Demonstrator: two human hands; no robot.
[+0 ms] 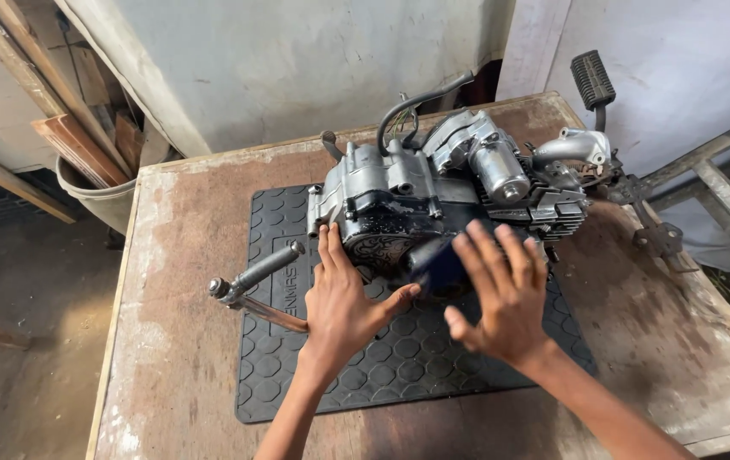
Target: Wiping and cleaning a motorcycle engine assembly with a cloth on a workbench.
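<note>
Motorcycle engine (442,192) frame centre, on black rubber mat (399,366) to stop sliding. Left hand (344,302) flat, fingers spread, bracing casing. Right hand (501,294) fingers extended over dark blue object (438,266); grip unclear.

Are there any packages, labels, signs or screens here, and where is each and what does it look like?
No packages, signs or screens show.
Rubber mat: black, rectangular, hexagon-patterned, lying on the wooden table under the engine; raised moulded lettering, black on black, runs along its left part beside the left hand.
Dark blue thing: blurred, at the fingers of the right hand against the engine; too unclear to tell what it is.
</note>
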